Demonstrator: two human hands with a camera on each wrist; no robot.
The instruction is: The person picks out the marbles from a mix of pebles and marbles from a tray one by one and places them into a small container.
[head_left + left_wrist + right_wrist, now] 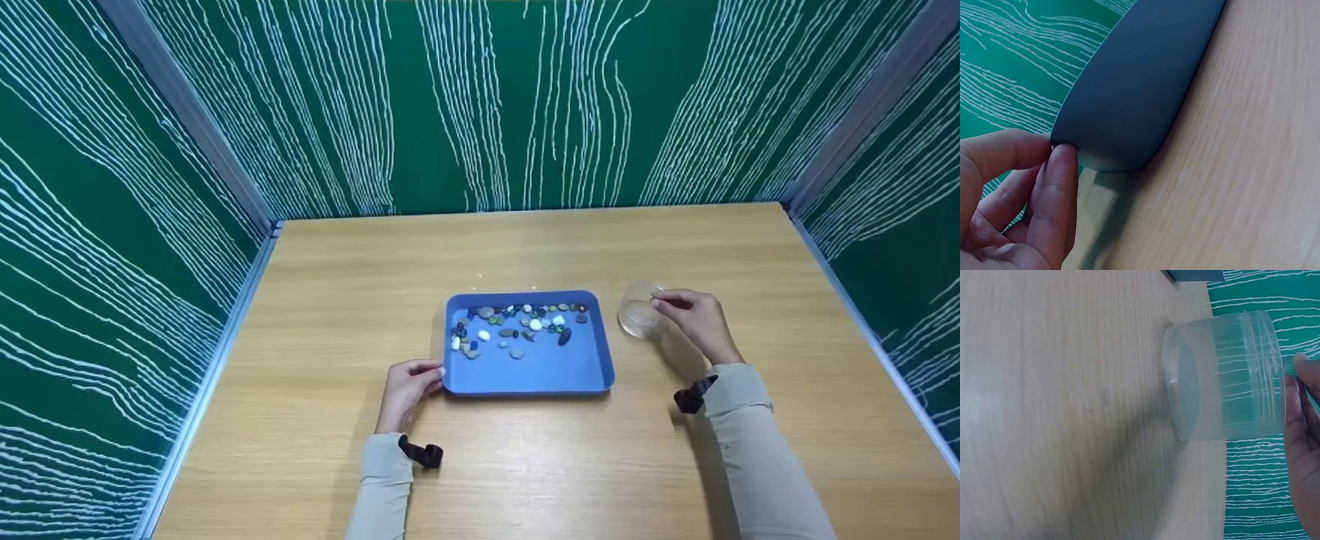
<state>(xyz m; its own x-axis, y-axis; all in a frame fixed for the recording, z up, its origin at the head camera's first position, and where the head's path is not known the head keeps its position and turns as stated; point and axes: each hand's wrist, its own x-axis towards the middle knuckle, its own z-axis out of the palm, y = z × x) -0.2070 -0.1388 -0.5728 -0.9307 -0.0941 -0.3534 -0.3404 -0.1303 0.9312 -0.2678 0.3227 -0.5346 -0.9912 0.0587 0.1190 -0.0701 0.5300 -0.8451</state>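
Green panels (pixel 652 60) with wavy white lines stood on the left, right and far sides, grey posts (pixel 191 112) at the far corners. Wooden table (pixel 555 465) filled the space between. Blue tray (pixel 540 375) lay in the middle, long sides near and far. Stones and beads lay loose in it, mostly along the far side and down the left: a white stone (pixel 535 325) toward the middle, a dark oval stone (pixel 565 337) to its right, a reddish bead (pixel 582 308) in the far right corner. The near part of the tray showed bare blue. A few pale specks (pixel 480 276) dotted the wood just beyond the far rim.

Your left hand (pixel 407 390) pinched the tray at its near left corner, thumb and fingers on the rim.

Clear jar (pixel 637 319) stood upright on the wood to the right of the tray, apart from it, mouth up. Your right hand (pixel 696 322) was at the jar's mouth, thumb and finger pinching a small greenish bead (pixel 1290 365). You could not tell whether your fingers touched the jar's rim.

Both wrists wore black straps (pixel 694 394) over pale sleeves (pixel 765 450).
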